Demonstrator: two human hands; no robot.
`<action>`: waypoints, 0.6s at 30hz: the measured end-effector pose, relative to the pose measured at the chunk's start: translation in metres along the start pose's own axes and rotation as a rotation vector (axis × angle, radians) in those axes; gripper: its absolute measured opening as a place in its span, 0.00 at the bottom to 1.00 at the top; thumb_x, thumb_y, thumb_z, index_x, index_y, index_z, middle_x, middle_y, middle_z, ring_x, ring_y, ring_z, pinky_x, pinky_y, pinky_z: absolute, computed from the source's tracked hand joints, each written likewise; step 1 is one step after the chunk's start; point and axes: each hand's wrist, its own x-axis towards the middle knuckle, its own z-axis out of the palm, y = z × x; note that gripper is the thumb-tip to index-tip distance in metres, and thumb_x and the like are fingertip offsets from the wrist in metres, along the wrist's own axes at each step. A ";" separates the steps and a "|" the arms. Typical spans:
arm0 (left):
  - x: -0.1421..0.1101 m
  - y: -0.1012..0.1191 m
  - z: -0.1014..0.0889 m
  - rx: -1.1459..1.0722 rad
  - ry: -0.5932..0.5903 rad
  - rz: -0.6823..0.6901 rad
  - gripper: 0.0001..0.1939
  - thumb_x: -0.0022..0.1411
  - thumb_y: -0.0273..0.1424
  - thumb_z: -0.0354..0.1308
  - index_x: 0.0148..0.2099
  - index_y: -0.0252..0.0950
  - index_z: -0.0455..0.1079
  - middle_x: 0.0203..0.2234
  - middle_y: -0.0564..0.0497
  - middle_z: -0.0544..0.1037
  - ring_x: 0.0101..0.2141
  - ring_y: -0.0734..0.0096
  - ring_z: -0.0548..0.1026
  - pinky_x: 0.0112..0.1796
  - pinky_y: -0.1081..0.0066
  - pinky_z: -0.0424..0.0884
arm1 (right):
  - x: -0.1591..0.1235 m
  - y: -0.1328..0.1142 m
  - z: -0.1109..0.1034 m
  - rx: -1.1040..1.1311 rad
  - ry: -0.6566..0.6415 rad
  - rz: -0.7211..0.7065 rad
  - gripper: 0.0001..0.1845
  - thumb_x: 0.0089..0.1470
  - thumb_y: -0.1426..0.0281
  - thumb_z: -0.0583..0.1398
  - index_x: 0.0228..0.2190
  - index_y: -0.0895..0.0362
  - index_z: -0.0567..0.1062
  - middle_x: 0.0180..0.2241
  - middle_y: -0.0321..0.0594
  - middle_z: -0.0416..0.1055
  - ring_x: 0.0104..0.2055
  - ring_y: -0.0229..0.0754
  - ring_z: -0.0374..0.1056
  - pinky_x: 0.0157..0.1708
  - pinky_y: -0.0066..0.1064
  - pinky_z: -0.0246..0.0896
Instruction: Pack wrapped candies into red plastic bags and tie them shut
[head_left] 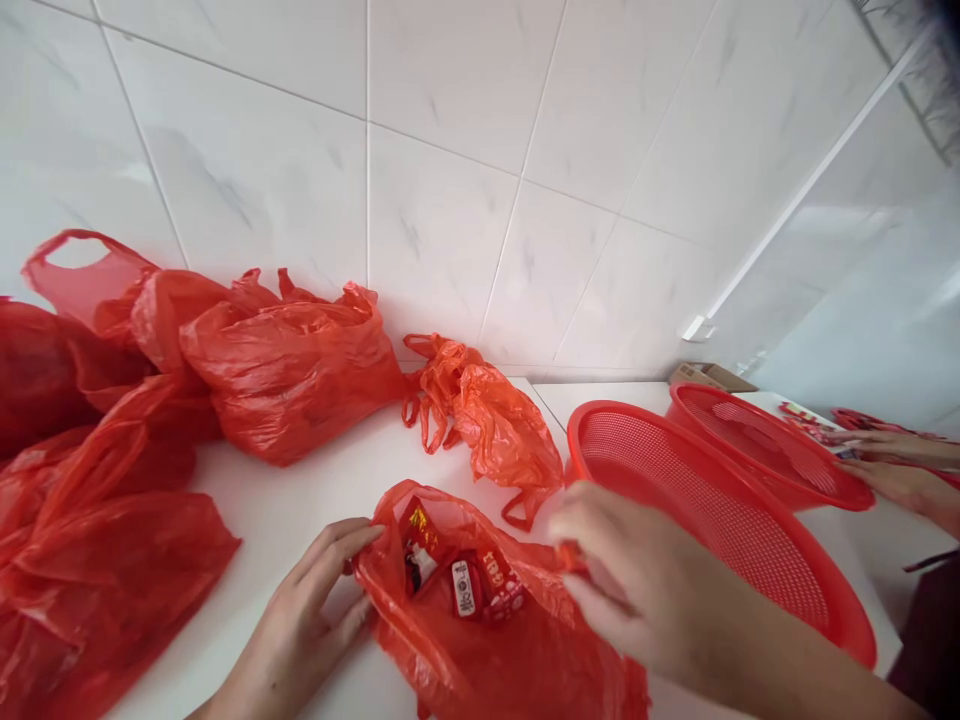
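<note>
A red plastic bag [480, 670] lies with its mouth held wide in front of me. Inside it are several small red snack packets, one with a white label [463, 588] and another with yellow print [420, 530]. My left hand [307, 610] pinches the bag's left rim between thumb and fingers. At the right rim, my right hand [622, 580] is closed and slightly blurred. An orange-red bit shows between its fingers, where the bag's edge runs up to it; it looks like part of the bag.
Filled red bags [292, 370] stand on the left along the tiled wall [442, 200]. Crumpled red bags [495, 420] lie behind the open one. Two red perforated baskets [727, 530] stand to the right. A co-worker's hands [900, 470] are at the far right, near a cardboard box [712, 376].
</note>
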 end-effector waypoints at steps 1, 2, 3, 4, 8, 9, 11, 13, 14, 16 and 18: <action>0.000 0.001 0.000 0.000 0.001 0.006 0.21 0.62 0.28 0.55 0.56 0.44 0.60 0.48 0.45 0.69 0.45 0.66 0.74 0.43 0.71 0.73 | 0.002 -0.007 0.006 -0.022 -0.040 -0.054 0.11 0.52 0.79 0.53 0.36 0.54 0.67 0.35 0.36 0.67 0.35 0.38 0.65 0.35 0.31 0.62; 0.001 0.001 -0.001 0.001 0.002 0.010 0.20 0.63 0.27 0.55 0.56 0.44 0.60 0.48 0.45 0.69 0.45 0.66 0.74 0.43 0.71 0.73 | 0.003 -0.011 0.011 -0.054 -0.074 -0.084 0.10 0.52 0.78 0.55 0.37 0.54 0.67 0.35 0.37 0.68 0.36 0.40 0.66 0.36 0.33 0.63; 0.001 0.002 -0.001 0.002 0.004 0.014 0.20 0.63 0.26 0.54 0.56 0.44 0.60 0.47 0.45 0.69 0.45 0.66 0.74 0.43 0.71 0.73 | 0.005 -0.012 0.015 -0.090 -0.094 -0.096 0.11 0.52 0.76 0.57 0.38 0.54 0.68 0.37 0.38 0.68 0.37 0.41 0.66 0.37 0.34 0.64; 0.000 0.003 -0.002 0.004 0.009 0.015 0.20 0.63 0.25 0.54 0.56 0.44 0.59 0.47 0.45 0.69 0.45 0.66 0.74 0.43 0.70 0.73 | 0.005 -0.012 0.019 -0.126 -0.097 -0.093 0.13 0.51 0.74 0.60 0.41 0.53 0.69 0.40 0.39 0.69 0.39 0.43 0.67 0.38 0.36 0.65; -0.002 0.007 -0.008 0.009 0.013 0.022 0.19 0.63 0.25 0.55 0.55 0.43 0.60 0.46 0.44 0.70 0.46 0.65 0.73 0.44 0.68 0.72 | -0.007 0.003 0.027 -0.219 -0.001 -0.045 0.28 0.46 0.69 0.66 0.50 0.51 0.67 0.50 0.44 0.68 0.45 0.48 0.69 0.42 0.40 0.68; -0.002 0.008 -0.010 0.007 0.009 0.026 0.19 0.63 0.25 0.55 0.54 0.43 0.61 0.46 0.44 0.70 0.46 0.65 0.73 0.45 0.67 0.72 | -0.014 0.008 0.030 -0.241 0.036 -0.034 0.30 0.46 0.68 0.67 0.51 0.52 0.67 0.50 0.45 0.69 0.46 0.49 0.70 0.42 0.40 0.68; 0.000 0.010 -0.014 -0.013 -0.008 0.029 0.17 0.63 0.25 0.54 0.53 0.42 0.62 0.45 0.45 0.72 0.47 0.64 0.72 0.45 0.66 0.71 | -0.030 0.019 0.038 -0.272 0.088 0.019 0.32 0.46 0.64 0.66 0.53 0.55 0.67 0.48 0.48 0.71 0.44 0.52 0.71 0.40 0.41 0.69; 0.007 0.009 -0.017 -0.058 -0.055 0.003 0.13 0.63 0.25 0.52 0.49 0.41 0.65 0.43 0.47 0.74 0.44 0.66 0.73 0.43 0.67 0.71 | -0.046 0.029 0.046 -0.235 0.054 0.152 0.29 0.48 0.58 0.64 0.50 0.56 0.70 0.41 0.48 0.75 0.37 0.51 0.73 0.33 0.39 0.68; 0.013 0.009 -0.019 -0.081 -0.090 -0.030 0.11 0.63 0.25 0.52 0.47 0.41 0.67 0.41 0.48 0.75 0.41 0.68 0.74 0.40 0.69 0.72 | -0.052 0.034 0.049 -0.183 0.001 0.230 0.23 0.50 0.57 0.62 0.45 0.55 0.74 0.36 0.45 0.77 0.33 0.49 0.73 0.30 0.36 0.66; 0.030 0.009 -0.025 -0.136 -0.132 -0.131 0.06 0.62 0.26 0.53 0.40 0.39 0.70 0.34 0.51 0.77 0.32 0.72 0.74 0.33 0.73 0.71 | -0.057 0.042 0.049 -0.032 -0.119 0.365 0.12 0.54 0.58 0.58 0.31 0.53 0.76 0.26 0.39 0.75 0.26 0.44 0.70 0.25 0.32 0.59; 0.053 0.014 -0.035 -0.253 -0.069 -0.242 0.04 0.58 0.25 0.56 0.32 0.36 0.71 0.25 0.55 0.76 0.24 0.75 0.71 0.25 0.77 0.68 | -0.053 0.049 0.039 0.144 -0.117 0.466 0.17 0.55 0.59 0.56 0.19 0.54 0.71 0.19 0.35 0.70 0.22 0.39 0.65 0.22 0.30 0.51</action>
